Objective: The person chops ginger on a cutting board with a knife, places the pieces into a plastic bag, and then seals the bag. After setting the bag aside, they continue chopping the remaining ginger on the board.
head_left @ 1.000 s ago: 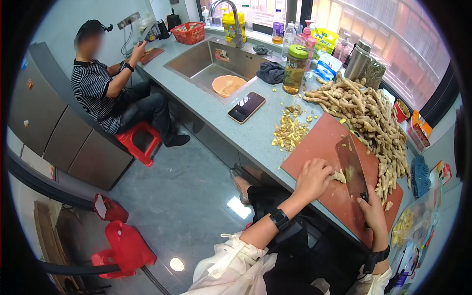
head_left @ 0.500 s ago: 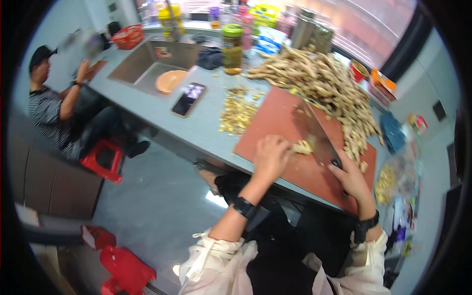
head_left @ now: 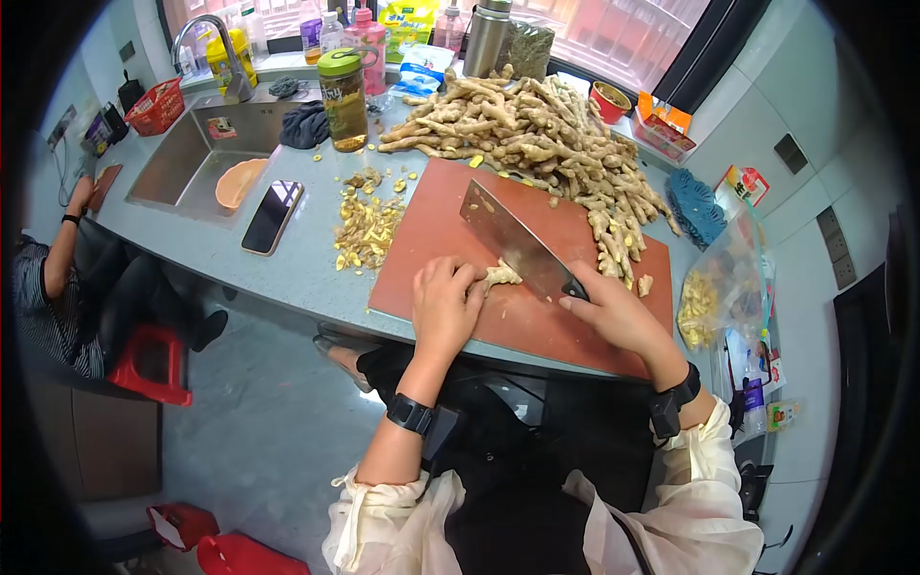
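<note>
A reddish-brown cutting board (head_left: 450, 216) lies on the grey counter in front of me. My left hand (head_left: 446, 305) presses down on a piece of ginger (head_left: 500, 276) near the board's front edge. My right hand (head_left: 613, 311) grips the handle of a wide cleaver (head_left: 513, 241), whose blade rests against the ginger piece. A large heap of whole ginger roots (head_left: 532, 129) lies behind and to the right of the board. Ginger scraps (head_left: 367, 228) are piled on the counter left of the board.
A phone (head_left: 272, 216) lies left of the scraps, beside a sink (head_left: 196, 144) holding an orange bowl (head_left: 240, 182). A green-lidded jar (head_left: 344, 99), bottles and a flask stand at the back. A clear bag of cut ginger (head_left: 704, 305) sits right. Another person (head_left: 67, 278) sits at far left.
The view has swung right and down, so the board now lies centred. Both hands keep the same hold on ginger and cleaver; the seated person has slid toward the left edge.
</note>
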The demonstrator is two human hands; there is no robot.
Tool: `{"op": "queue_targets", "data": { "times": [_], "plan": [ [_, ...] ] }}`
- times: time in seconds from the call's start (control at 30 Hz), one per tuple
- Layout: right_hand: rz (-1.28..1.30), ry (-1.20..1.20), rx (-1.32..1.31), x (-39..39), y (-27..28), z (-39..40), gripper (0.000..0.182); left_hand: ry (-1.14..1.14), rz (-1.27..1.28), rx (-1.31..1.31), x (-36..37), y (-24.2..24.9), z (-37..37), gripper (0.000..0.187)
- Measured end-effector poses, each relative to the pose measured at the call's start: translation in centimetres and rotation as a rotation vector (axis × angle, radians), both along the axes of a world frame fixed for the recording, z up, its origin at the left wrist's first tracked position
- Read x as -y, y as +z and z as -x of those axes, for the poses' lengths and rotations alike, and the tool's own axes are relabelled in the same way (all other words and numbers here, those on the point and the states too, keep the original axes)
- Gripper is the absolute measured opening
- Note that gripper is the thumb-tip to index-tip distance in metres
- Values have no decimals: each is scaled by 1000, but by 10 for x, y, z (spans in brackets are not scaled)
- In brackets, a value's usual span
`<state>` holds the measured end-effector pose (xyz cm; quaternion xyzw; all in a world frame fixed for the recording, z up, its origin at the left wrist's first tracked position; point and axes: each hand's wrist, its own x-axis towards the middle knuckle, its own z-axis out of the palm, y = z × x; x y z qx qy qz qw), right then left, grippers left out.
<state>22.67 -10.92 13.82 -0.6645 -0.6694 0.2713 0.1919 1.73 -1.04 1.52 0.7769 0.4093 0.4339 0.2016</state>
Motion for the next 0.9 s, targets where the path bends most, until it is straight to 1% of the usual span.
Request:
{"op": "queue_targets", "data": {
  "times": [0.13,0.2,0.43,0.5,0.63,0.9],
  "plan": [
    [18,17,32,-1,-1,0,30,7,-20,9,0,0,0,10],
    [-8,28,44,-1,-9,-5,35,1,-19,3,0,0,1,12],
    [25,19,110,-3,-5,-2,35,-2,-24,5,0,-1,1,13],
    [-1,20,95,-3,-1,1,28,3,-18,-3,0,-1,1,13],
    [6,15,74,-3,-2,-1,28,6,-7,-9,0,-1,0,11],
    [70,-6,214,-4,-4,3,33,6,-9,-11,0,1,1,11]
  ]
}}
